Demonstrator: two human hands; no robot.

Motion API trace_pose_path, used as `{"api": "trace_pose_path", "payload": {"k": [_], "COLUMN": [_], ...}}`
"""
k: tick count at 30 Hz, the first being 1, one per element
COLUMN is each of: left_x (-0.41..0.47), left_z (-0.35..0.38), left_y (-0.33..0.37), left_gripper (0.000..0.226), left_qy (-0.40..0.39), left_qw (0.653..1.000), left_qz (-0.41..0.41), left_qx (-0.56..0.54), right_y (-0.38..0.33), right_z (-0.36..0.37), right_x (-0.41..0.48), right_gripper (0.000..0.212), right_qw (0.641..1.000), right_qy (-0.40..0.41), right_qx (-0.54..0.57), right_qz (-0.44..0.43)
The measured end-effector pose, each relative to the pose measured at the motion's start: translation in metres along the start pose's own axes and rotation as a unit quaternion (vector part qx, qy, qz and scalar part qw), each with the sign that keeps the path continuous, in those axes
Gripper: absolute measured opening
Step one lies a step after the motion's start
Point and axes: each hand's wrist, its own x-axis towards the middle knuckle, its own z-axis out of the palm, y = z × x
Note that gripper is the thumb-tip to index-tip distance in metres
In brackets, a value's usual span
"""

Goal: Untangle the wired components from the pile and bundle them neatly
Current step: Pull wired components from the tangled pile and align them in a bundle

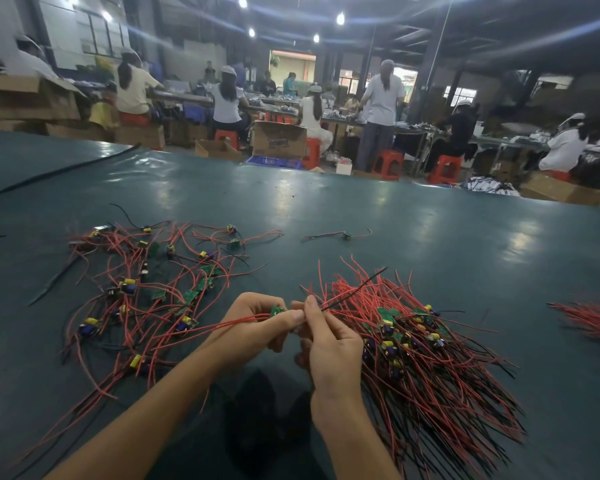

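Component (277, 310) was up off the counter (430, 237), held btwn both hands at centre.

L hand (257, 322) had its fingers curled round the green board. Red leads (222, 324) ran left from that grip toward the pile (146, 292), some lying across it. Prob. held raised so the leads could come free of the tangle w/o dragging others along.

R hand (329, 337) pinched the black lead (354, 289) w/ thumb and forefinger, right beside the board. That lead stuck up and away to the right, over the bundle (413, 341). A pinch that close to the board looked meant for straightening the lead.

Pile sat left of the hands: boards w/ yellow and blue parts scattered, leads looping every way. Bundle sat just beside R hand: boards massed mid-heap, leads fanned roughly along one line.

Unsorted on L, sorted on R, so I'd judge each piece was meant to cross L to R.

One stray (345, 235) lay alone further back, well apart from both. Also a second bundle (593, 320) at right edge, cut off by frame.

Pile looked thinner than bundle, so task prob. past half.
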Motion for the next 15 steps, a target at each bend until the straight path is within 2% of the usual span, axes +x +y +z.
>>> {"api": "trace_pose_path", "payload": {"k": [5, 9, 12, 15], "left_x": [-0.001, -0.001, 0.001, 0.003], "left_z": [-0.005, 0.002, 0.003, 0.002], "left_y": [0.004, 0.005, 0.008, 0.008], "left_gripper": [0.035, 0.037, 0.041, 0.035], "left_qy": [-0.011, -0.004, 0.057, 0.102], "left_qw": [1.000, 1.000, 0.990, 0.960], "left_qz": [-0.003, -0.016, -0.101, -0.190], "left_qx": [0.000, -0.016, -0.083, -0.180], "right_y": [-0.018, -0.020, -0.020, -0.022], "right_z": [-0.026, -0.030, -0.025, -0.022], "right_x": [0.018, 0.018, 0.014, 0.009], "right_gripper": [0.032, 0.034, 0.035, 0.031], "right_qw": [0.987, 0.980, 0.978, 0.976], "right_qy": [0.123, 0.145, 0.140, 0.114], "right_qx": [0.101, 0.140, 0.141, 0.133], "right_qz": [0.026, -0.012, -0.063, -0.128]}}
